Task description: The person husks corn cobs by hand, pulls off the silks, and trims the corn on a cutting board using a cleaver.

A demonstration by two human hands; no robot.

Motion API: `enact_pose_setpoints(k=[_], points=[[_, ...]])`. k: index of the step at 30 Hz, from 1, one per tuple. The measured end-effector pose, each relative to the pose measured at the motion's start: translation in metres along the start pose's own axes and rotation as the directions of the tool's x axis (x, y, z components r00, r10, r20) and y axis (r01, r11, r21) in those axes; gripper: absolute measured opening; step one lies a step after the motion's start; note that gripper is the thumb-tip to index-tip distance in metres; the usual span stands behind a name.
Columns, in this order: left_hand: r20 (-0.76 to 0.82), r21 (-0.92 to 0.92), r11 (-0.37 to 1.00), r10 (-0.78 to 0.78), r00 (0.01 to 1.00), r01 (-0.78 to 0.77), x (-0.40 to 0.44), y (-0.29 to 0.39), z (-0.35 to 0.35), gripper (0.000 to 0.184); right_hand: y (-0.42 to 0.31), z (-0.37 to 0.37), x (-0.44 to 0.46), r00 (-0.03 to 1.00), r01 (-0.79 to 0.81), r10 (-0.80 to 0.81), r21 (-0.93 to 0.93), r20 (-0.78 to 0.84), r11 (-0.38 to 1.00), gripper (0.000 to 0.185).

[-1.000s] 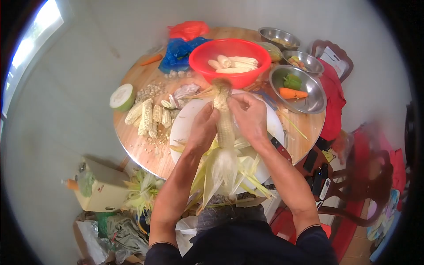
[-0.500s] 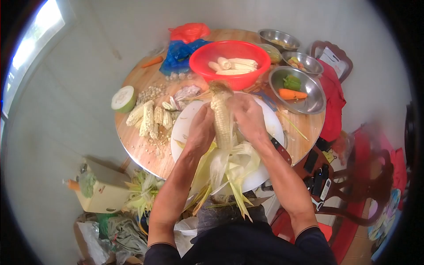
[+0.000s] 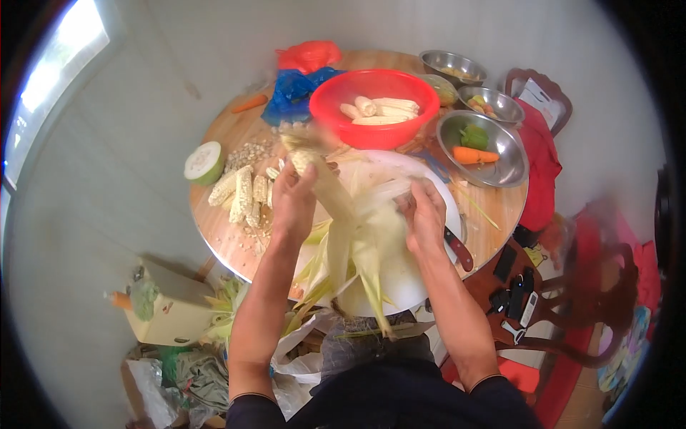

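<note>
Over the left half of the white board, on the near side of the round table: corn ear, tilted, husk peeled down and trailing past the board's near edge. Left hand clamped round the ear just below its blurred tip. Right hand well apart from the left, fingers pinched on a pale leaf of the husk, toward the board's right side. Knife at the board's right edge, just beside the right forearm. Red basin behind the board, toward the table's far edge, husked ears inside. Steel bowl at the table's right edge: orange carrot, green pepper. Table's left edge: cut gourd, pale cobs and loose kernels near it. Blue bag left of basin.
</note>
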State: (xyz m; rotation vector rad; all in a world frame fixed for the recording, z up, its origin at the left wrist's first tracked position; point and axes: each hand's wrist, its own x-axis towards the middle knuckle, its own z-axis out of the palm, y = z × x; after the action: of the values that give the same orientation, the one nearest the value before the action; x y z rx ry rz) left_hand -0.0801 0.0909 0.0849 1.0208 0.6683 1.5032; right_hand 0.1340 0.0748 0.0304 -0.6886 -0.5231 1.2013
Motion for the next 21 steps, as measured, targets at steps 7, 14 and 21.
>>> enact_pose_setpoints(k=[7, 14, 21], points=[[-0.11, 0.186, 0.957, 0.247, 0.963, -0.224, 0.008, -0.044, -0.027, 0.028, 0.013, 0.026, -0.045, 0.971, -0.053, 0.042, 0.041, 0.236, 0.998, 0.013], [-0.329, -0.039, 0.999, -0.009, 0.944, -0.004, 0.01, -0.021, -0.023, 0.033, 0.028, -0.003, -0.108, 0.959, -0.006, 0.106, -0.356, 0.263, 0.935, 0.014], [-0.256, -0.221, 0.975, -0.023, 0.966, -0.035, 0.006, -0.018, -0.018, 0.028, 0.022, -0.014, -0.108, 0.931, 0.016, 0.078, -0.255, 0.356, 0.967, 0.02]])
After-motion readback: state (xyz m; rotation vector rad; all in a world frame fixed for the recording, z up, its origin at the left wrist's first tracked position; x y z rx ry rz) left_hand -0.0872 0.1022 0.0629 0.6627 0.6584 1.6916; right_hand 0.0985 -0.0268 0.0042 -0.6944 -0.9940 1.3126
